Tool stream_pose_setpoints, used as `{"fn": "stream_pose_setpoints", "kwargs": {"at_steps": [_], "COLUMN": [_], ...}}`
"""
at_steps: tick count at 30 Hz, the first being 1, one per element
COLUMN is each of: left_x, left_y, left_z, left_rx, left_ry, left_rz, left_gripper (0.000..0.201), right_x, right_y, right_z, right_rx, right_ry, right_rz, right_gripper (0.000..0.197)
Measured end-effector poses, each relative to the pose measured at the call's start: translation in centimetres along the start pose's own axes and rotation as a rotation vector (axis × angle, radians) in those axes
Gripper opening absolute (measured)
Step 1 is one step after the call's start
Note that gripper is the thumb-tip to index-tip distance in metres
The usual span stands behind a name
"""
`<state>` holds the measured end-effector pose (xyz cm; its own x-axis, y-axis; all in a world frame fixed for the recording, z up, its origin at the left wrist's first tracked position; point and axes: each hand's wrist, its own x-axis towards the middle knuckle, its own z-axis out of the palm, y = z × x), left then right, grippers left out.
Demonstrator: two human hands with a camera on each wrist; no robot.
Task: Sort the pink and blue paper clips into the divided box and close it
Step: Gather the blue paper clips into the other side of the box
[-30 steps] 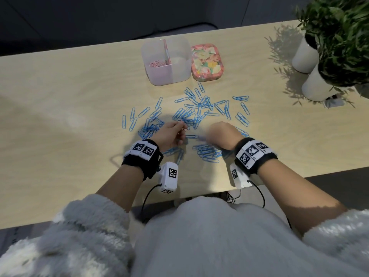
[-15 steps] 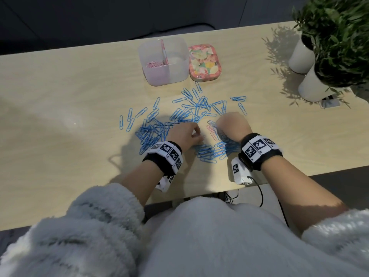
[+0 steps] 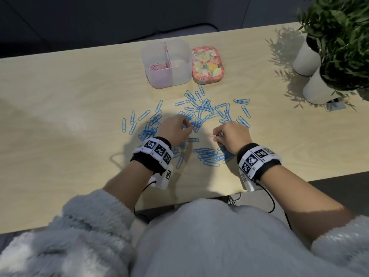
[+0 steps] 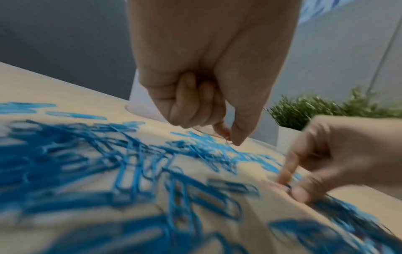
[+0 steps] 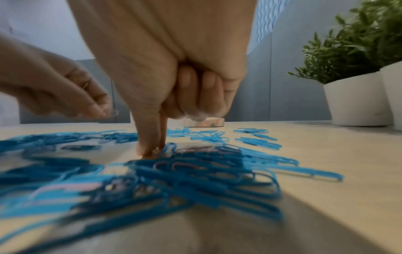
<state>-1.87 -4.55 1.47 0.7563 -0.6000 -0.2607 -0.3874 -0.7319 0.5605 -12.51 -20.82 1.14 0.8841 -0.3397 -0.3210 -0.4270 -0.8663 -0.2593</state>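
Blue paper clips lie scattered over the wooden table, with a few pink clips mixed into the near heap. My left hand hovers over the pile and pinches one small pale clip between thumb and forefinger. My right hand has thumb and forefinger down at the table, pinching a pink clip. The clear divided box stands open at the back, with pink clips in its left compartment. Its flowered lid lies to its right.
Two white pots with green plants stand at the table's far right. The table's front edge runs close behind my wrists. Bare wood stretches to the left of the clips.
My left hand has moved away from the right one, to the left and forward. My right hand has drawn slightly back, and a pink clip now shows at its fingertips.
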Motion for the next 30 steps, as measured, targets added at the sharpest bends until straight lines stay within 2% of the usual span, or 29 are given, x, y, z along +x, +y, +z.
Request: {"fn": "stream_pose_setpoints", "kwargs": {"at_steps": [2, 7, 10, 12, 15, 18, 20, 24, 27, 30], "left_x": [0.7, 3.9, 6.6, 8.2, 10.2, 11.6, 12.3, 13.4, 13.9, 13.7], "left_y": [-0.6, -1.1, -0.8, -0.7, -0.3, -0.4, -0.3, -0.3, -0.8, -1.2], "left_z": [-1.7, -6.9, -10.0, -11.5, -12.6, -13.3, -13.4, -13.3, -13.0, -12.5], "left_rx": [-0.003, 0.01, 0.092, 0.147, 0.195, 0.15, 0.101, 0.085, 0.03, -0.138], "left_ry": [0.065, 0.242, 0.324, 0.364, 0.362, 0.35, 0.347, 0.355, 0.276, 0.221], "left_rz": [-0.035, -0.104, -0.087, -0.088, -0.101, -0.154, -0.179, -0.118, -0.083, -0.07], "left_gripper": [0.016, 0.013, 0.016, 0.019, 0.021, 0.021, 0.018, 0.02, 0.027, 0.038], "right_x": [-0.4, -1.1, -0.9, -0.7, 0.1, 1.5, 2.7, 5.7, 8.5, 11.8], "right_y": [0.0, -0.2, -0.7, -0.9, -0.5, -0.4, -1.0, -3.4, -6.1, -9.3], "right_z": [0.5, 1.4, 2.0, 1.9, 0.6, -1.5, -3.0, -6.3, -9.0, -10.8], "right_rx": [0.008, -0.051, -0.13, -0.148, 0.088, 0.334, 0.365, 0.4, 0.391, 0.363], "right_ry": [0.015, 0.075, 0.096, 0.068, -0.002, 0.015, 0.035, 0.121, 0.14, 0.162], "right_rz": [0.026, 0.01, -0.018, -0.013, 0.014, -0.011, -0.067, -0.148, -0.196, -0.198], "right_gripper": [0.01, 0.021, 0.029, 0.027, 0.018, 0.014, 0.011, 0.014, 0.012, 0.01]}}
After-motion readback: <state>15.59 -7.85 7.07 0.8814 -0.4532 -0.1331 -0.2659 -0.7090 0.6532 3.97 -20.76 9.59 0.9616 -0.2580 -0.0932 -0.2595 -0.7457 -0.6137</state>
